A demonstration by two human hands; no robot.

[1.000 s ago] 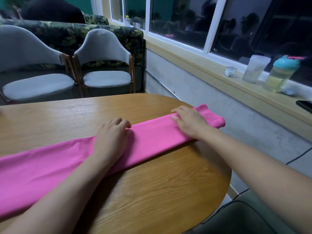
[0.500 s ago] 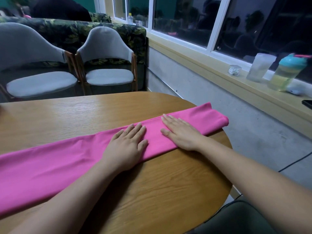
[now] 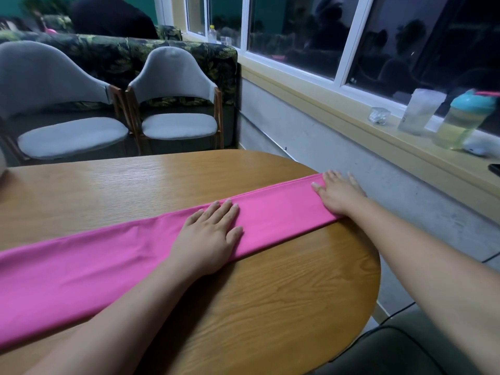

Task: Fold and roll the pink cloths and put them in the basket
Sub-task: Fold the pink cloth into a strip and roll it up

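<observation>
A pink cloth (image 3: 276,215), folded into a long narrow strip, stretches across the wooden table (image 3: 135,185) from the lower left to the far right rim. My left hand (image 3: 211,234) lies flat on the middle of the strip with straight fingers. My right hand (image 3: 338,193) presses flat on the strip's right end at the table's rim, covering that end. No basket is in view.
Two grey chairs (image 3: 173,104) stand beyond the table's far side, with a leaf-patterned sofa (image 3: 113,55) behind them. On the window ledge at the right are a clear cup (image 3: 419,109), a teal-lidded bottle (image 3: 465,120) and a small glass (image 3: 378,115). The floor drops away past the table's right rim.
My left hand went from curled to flat on the cloth and stayed at the middle. My right hand slid along the strip to its right end.
</observation>
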